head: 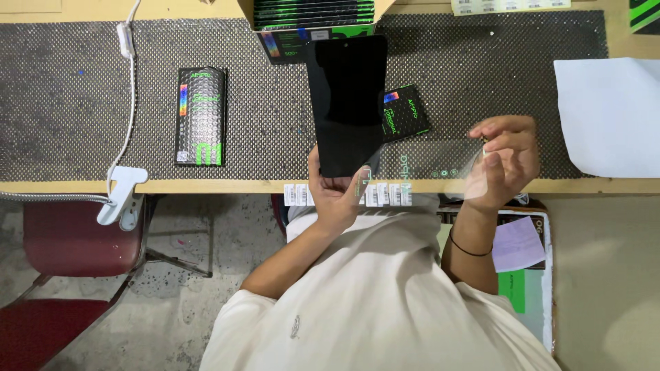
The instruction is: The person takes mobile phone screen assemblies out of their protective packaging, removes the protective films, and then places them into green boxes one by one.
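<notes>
Nearest the camera, the left hand (335,196) is clamped on the bottom edge of a black glass panel (347,103), thumb on the near face and the other digits behind it, so the panel stands tilted up over the near edge of the bench (206,186). The panel looks thin, stiff and light; it is probably brittle and slick on its glossy face, so the edges and corners are judged the safest places to take hold (a flat press on the face would likely smear it).

The right hand (502,161) is pinched together on the end of a clear film strip (426,168), which stretches from the lower corner of the panel across to that hand. The film appears very light, limp and liable to fold or cling; its end tab is the sensible hold.

Just under the panel, a row of small white labels (347,195) hangs along the bench edge. Beyond, on the dotted black mat (82,103), a small black box (405,112) lies just beside the panel, partly hidden by it, and a long black box (200,116) lies well apart to the left. A white cable (127,103) runs down to a white clip (124,196). A white sheet (608,113) lies at the right. Farthest off, an open carton (313,24) of stacked boxes stands right behind the panel's upper edge, the closest obstacle.
</notes>
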